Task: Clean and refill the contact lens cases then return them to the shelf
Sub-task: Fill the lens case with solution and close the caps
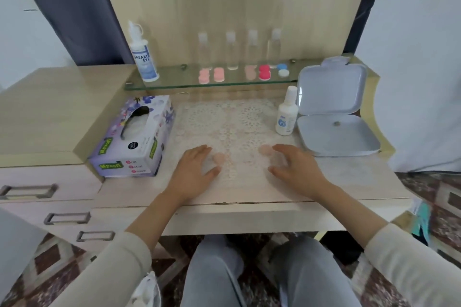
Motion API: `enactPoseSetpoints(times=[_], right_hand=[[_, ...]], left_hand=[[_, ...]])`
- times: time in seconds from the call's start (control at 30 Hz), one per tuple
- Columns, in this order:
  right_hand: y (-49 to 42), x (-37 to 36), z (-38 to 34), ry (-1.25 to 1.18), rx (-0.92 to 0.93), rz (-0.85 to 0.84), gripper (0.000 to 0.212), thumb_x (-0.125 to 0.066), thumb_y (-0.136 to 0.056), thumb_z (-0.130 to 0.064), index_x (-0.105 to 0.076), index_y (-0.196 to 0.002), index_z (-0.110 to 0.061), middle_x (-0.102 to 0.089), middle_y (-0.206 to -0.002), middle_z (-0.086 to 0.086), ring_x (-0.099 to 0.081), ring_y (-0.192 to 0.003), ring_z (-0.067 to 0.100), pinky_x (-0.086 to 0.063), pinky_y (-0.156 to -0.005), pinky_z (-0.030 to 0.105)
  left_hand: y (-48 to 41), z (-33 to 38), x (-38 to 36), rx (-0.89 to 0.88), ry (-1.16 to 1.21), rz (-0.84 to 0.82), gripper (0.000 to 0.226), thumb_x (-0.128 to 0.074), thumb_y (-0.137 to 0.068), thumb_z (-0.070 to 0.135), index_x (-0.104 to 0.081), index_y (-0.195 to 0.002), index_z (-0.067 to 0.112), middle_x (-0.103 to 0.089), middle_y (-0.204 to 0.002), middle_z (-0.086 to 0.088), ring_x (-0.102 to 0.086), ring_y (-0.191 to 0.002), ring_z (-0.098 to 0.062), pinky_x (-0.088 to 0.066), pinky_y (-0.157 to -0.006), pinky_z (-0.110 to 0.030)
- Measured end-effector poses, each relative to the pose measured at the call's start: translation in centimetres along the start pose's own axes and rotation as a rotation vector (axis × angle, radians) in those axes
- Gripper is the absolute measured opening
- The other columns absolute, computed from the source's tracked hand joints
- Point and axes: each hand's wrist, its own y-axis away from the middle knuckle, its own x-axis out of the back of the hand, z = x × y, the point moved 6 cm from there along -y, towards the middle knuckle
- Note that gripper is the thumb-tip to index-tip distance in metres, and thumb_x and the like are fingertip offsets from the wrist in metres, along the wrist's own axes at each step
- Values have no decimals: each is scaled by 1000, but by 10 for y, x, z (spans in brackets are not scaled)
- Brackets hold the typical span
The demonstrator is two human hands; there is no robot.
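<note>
Several contact lens cases lie on the glass shelf (174,82): two pale pink ones (211,75), a beige one (249,73), a bright red one (265,73) and a blue-and-white one (282,70). A pale pink case (219,158) lies on the lace mat just right of my left hand (193,172), whose fingers are spread flat. Another pale pink piece (266,150) lies just left of my right hand (296,166), fingers loosely spread over the mat. Neither hand holds anything. A small solution bottle (287,113) stands right of the mat.
A large solution bottle (144,55) stands at the shelf's left end, several clear small bottles (232,50) behind the cases. A purple tissue box (134,137) sits left of the mat, an open grey lidded box (334,129) at the right. Drawers (47,192) are at the left.
</note>
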Motion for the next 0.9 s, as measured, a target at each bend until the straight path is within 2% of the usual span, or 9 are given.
enactPoseSetpoints(times=[0.1, 0.23, 0.3, 0.43, 0.57, 0.67, 0.77, 0.9], right_hand=[[-1, -4, 5, 13, 13, 25, 60, -61, -83, -35, -40, -136, -15, -43, -141, 1, -38, -128, 18, -30, -104, 29], [-9, 16, 7, -191, -28, 233, 43, -65, -83, -24, -55, -123, -8, -59, -123, 8, -56, -105, 22, -44, -92, 32], [-18, 30, 10, -264, -59, 357, 35, -68, -81, -18, -61, -112, -4, -64, -109, 9, -58, -90, 18, -49, -86, 36], [-40, 50, 25, -255, -194, 455, 36, -72, -77, -25, -61, -105, -5, -65, -100, 8, -55, -83, 15, -44, -75, 28], [-59, 57, 31, -211, -280, 427, 52, -76, -71, -37, -56, -108, -6, -61, -105, 6, -52, -87, 16, -37, -71, 25], [-75, 54, 29, -206, -291, 348, 59, -77, -69, -40, -54, -112, -8, -60, -109, 5, -54, -97, 18, -41, -78, 30], [-85, 51, 30, -124, -328, 315, 52, -74, -70, -44, -56, -107, -12, -62, -106, 4, -55, -99, 22, -41, -89, 41], [-86, 48, 29, -158, -309, 351, 43, -73, -72, -34, -59, -105, -12, -64, -105, 7, -56, -99, 24, -41, -91, 45]], left_hand=[[-1, -3, -6, -24, -64, 17, 61, -51, -90, 44, -32, -141, 15, -24, -151, 1, -18, -138, -15, -7, -112, -24], [-1, -5, -7, -44, -73, 33, 77, -37, -78, 62, -36, -139, 15, -27, -150, 1, -21, -137, -16, -8, -111, -24], [-2, -7, -9, -55, -80, 45, 88, -27, -70, 71, -39, -137, 15, -30, -148, 0, -24, -136, -17, -10, -112, -26], [-3, -9, -10, -67, -85, 78, 92, -21, -66, 72, -42, -135, 15, -34, -147, -1, -27, -135, -18, -12, -111, -27], [-3, -10, -10, -70, -82, 95, 91, -22, -66, 71, -44, -134, 15, -36, -146, -1, -29, -134, -18, -14, -112, -29], [-3, -10, -9, -61, -80, 95, 90, -23, -67, 72, -42, -136, 18, -33, -147, 3, -26, -135, -16, -12, -111, -28], [-2, -10, -9, -46, -82, 86, 80, -32, -72, 67, -39, -137, 21, -30, -148, 6, -22, -136, -13, -11, -110, -26], [-2, -11, -9, -41, -59, 79, 90, -22, -65, 73, -40, -137, 22, -30, -148, 8, -22, -135, -13, -12, -109, -26]])
